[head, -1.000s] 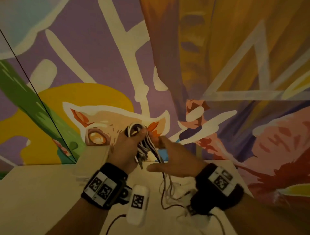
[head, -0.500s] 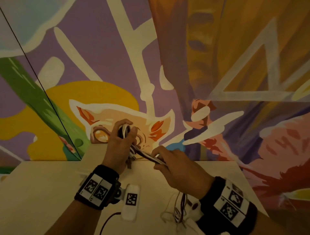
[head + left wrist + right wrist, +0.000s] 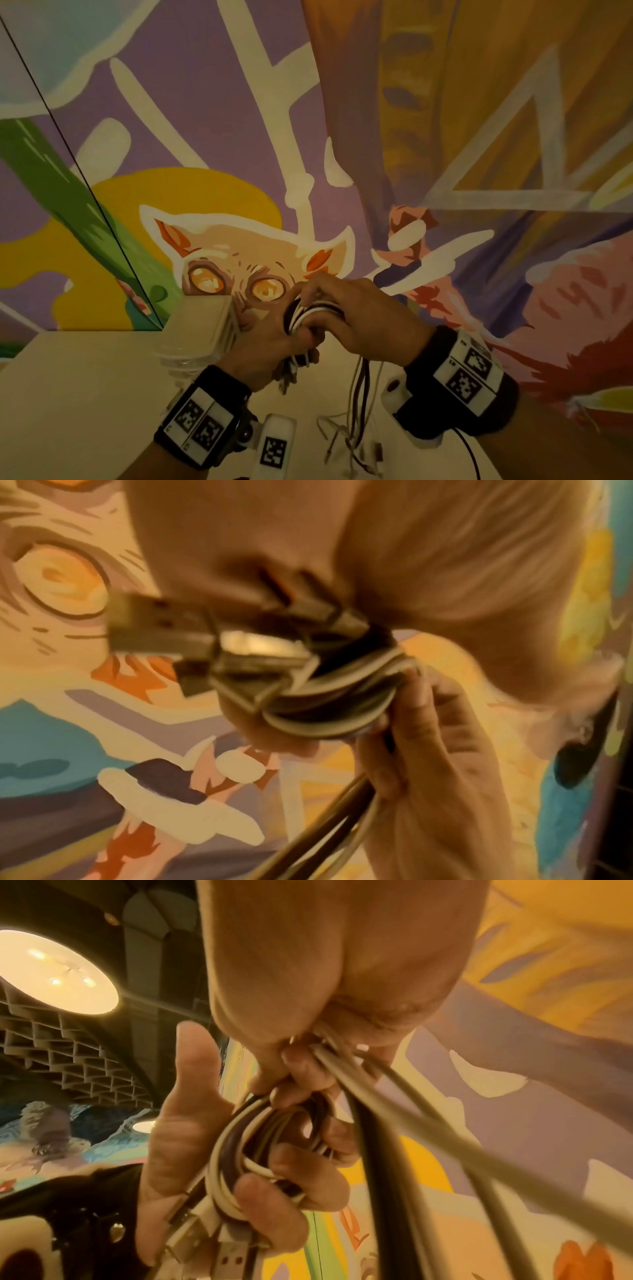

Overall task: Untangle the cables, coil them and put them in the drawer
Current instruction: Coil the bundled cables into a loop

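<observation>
Both hands, left hand point(image 3: 270, 339) and right hand point(image 3: 356, 318), grip the cable coil point(image 3: 308, 313) above a pale table point(image 3: 85, 394); painted wall point(image 3: 205, 120) beyond; plugs point(image 3: 164, 626) blurred.

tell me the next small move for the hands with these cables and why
Probably wrap one more loop: the left hand grips the coil, the right hand pinches the loose strands at it, and uncoiled tails hang toward the table.

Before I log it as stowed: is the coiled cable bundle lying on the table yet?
No, the left hand holds the cable bundle above the table.
</observation>
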`<action>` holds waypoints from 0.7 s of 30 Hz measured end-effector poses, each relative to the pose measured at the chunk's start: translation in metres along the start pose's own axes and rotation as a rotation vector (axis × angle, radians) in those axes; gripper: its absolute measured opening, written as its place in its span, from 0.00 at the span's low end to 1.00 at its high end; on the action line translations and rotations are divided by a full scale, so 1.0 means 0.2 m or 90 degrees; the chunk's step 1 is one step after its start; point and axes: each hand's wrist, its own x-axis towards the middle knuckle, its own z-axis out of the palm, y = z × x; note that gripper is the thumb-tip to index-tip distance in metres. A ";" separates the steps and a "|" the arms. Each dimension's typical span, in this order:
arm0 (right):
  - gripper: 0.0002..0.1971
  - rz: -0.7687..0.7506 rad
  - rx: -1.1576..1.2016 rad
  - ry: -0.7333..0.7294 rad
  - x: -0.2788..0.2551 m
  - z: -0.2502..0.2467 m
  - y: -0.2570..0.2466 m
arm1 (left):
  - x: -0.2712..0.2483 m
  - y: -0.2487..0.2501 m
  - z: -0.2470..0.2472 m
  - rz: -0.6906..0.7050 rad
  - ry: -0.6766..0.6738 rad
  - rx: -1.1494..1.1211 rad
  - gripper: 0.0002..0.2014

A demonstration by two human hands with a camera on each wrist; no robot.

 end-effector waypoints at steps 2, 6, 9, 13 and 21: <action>0.11 0.017 0.004 0.011 0.01 0.00 -0.01 | -0.01 -0.01 0.01 0.022 0.014 0.089 0.35; 0.19 0.092 0.057 0.021 0.02 -0.02 0.00 | -0.01 -0.01 0.02 0.021 0.090 0.153 0.17; 0.18 0.132 0.050 -0.021 -0.02 -0.05 0.01 | -0.01 0.01 0.00 0.029 0.143 0.140 0.15; 0.12 0.176 -0.029 -0.035 -0.08 0.02 0.05 | -0.03 0.03 -0.01 0.027 0.188 0.035 0.15; 0.12 0.207 -0.289 -0.034 -0.01 0.14 -0.02 | 0.00 -0.05 0.09 0.033 0.178 -0.111 0.37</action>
